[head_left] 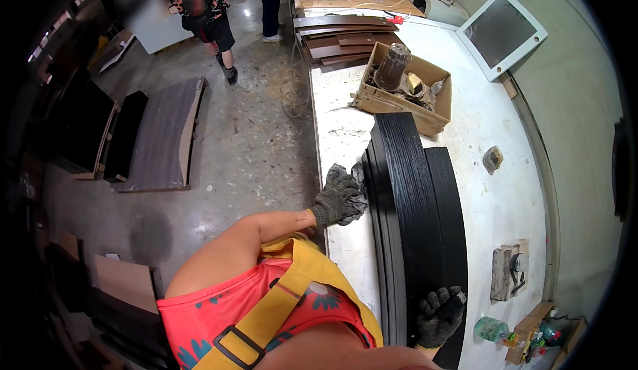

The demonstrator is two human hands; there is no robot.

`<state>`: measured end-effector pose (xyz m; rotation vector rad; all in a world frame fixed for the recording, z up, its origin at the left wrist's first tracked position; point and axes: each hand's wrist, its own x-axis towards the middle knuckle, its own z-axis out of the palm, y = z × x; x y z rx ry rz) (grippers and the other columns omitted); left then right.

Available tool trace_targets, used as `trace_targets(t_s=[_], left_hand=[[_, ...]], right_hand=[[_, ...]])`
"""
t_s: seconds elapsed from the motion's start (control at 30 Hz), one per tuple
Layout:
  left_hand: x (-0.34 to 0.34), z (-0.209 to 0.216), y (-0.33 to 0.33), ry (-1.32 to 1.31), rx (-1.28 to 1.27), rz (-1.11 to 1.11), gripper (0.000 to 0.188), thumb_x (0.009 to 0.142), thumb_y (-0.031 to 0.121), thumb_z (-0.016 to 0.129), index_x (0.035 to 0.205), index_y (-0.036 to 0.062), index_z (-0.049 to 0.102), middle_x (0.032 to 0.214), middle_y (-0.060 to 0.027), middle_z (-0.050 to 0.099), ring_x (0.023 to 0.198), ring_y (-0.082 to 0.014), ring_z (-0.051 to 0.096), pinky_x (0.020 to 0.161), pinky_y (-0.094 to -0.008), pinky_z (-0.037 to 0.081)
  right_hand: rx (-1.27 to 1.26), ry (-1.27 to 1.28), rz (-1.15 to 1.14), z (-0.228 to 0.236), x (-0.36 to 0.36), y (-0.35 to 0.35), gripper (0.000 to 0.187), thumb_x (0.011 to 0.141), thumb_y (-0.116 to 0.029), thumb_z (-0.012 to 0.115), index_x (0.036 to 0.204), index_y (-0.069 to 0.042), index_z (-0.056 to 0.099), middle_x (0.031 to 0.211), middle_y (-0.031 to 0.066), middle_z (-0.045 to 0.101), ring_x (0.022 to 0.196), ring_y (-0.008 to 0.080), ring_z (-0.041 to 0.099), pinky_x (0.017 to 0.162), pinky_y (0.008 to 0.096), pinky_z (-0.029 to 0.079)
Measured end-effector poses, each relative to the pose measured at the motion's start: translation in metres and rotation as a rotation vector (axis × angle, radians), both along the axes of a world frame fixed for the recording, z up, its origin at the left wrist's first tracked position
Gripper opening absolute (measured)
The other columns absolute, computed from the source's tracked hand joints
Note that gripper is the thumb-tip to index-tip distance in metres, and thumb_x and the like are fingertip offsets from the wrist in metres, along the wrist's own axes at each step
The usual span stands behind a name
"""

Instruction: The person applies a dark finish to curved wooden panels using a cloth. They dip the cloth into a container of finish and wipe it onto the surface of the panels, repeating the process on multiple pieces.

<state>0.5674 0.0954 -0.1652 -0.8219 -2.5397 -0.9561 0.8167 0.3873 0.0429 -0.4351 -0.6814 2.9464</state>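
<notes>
A stack of long black boards [435,224] with wood-grain faces and slightly curved edges lies on the white worktable. At the stack's left side is my left hand [335,197] in a grey knit glove, its fingers closed on a crumpled grey rag [359,184] that touches the board edges. Lower down, my right hand [440,315], in a dark grey glove, rests over the top of the boards near the right edge. Its fingers are curled in, and what they hold, if anything, cannot be made out.
Beyond the boards stands a cardboard box [405,107] with a dirty cup. Behind it lie brown strips [345,41]. On the right are a metal-topped block [510,270], a green bottle [492,330] and a white-framed panel [502,34]. People stand on the concrete floor [246,124].
</notes>
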Motion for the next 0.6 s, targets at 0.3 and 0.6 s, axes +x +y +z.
trace_targets(t_s=[0.3, 0.6], left_hand=[[0.001, 0.010, -0.001, 0.039, -0.027, -0.026, 0.042, 0.066, 0.028, 0.075, 0.102, 0.0090, 0.066, 0.112, -0.0091, 0.060, 0.118, -0.0323, 0.049, 0.108, -0.0486, 0.032], [-0.005, -0.022, -0.007, -0.165, -0.085, -0.047, 0.056, 0.070, 0.042, 0.074, 0.115, 0.0106, 0.066, 0.128, -0.0113, 0.055, 0.131, -0.0326, 0.039, 0.115, -0.0467, 0.020]], right_hand=[[0.024, -0.015, -0.023, -0.004, 0.002, 0.003, 0.036, 0.085, -0.028, 0.064, 0.116, -0.012, 0.056, 0.090, 0.0049, 0.051, 0.076, 0.0202, 0.046, 0.066, 0.0348, 0.040], [-0.024, -0.036, -0.035, 0.000, -0.003, -0.001, 0.028, 0.088, -0.024, 0.058, 0.114, -0.013, 0.056, 0.085, 0.0049, 0.050, 0.072, 0.0198, 0.043, 0.063, 0.0344, 0.038]])
